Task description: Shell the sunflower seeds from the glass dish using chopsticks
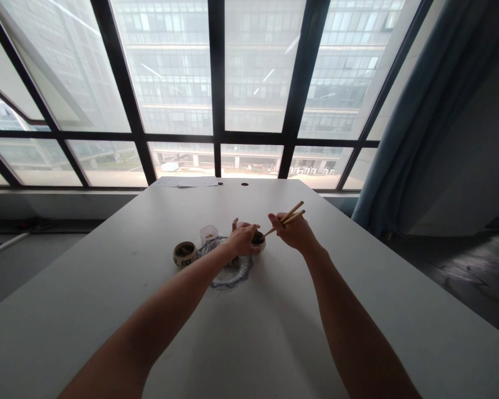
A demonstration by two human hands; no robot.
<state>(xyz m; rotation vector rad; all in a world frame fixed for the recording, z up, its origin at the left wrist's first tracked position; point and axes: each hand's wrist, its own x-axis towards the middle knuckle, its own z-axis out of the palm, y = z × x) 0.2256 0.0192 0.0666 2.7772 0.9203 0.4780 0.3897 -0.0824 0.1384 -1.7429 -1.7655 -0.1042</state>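
On the pale counter (241, 332) we see the right hand (291, 230), its grip pinching a pair of chopsticks (293, 210) whose lower ends reach the mouth of the nearer-hand bowl (261, 246), while the left hand (244, 239) clasps that bowl's side. To its left we note a crumpled transparent film (237, 280), a clear tub (208, 233) and a lettered bowl (186, 262).

Hazy daylight through tall black-framed glass windows (218, 66), washed-out pale building facade (170, 55) beyond, soft shadows on smooth white tabletop (241, 343), dim blue fabric curtain (416, 122) (nearly black rightward), edges stretched, details soft.
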